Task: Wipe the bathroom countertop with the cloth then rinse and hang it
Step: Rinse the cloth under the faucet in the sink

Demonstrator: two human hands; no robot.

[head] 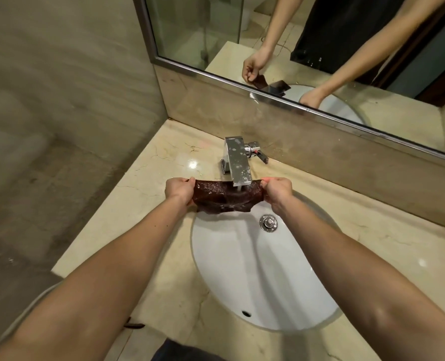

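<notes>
cloth taut under faucet

warm dim light | glare on countertop | edges bowed, slightly soft

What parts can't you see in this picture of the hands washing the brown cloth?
All in the head view:
- The cloth's top middle: hidden behind the faucet spout.
- The fingertips of the left hand and right hand: curled into the cloth.
- Where the cloth will hang: no hook or rail shows.
- The sink's right side: covered by the right forearm.
- A dark thing at the countertop's near edge: too small to tell.
</notes>
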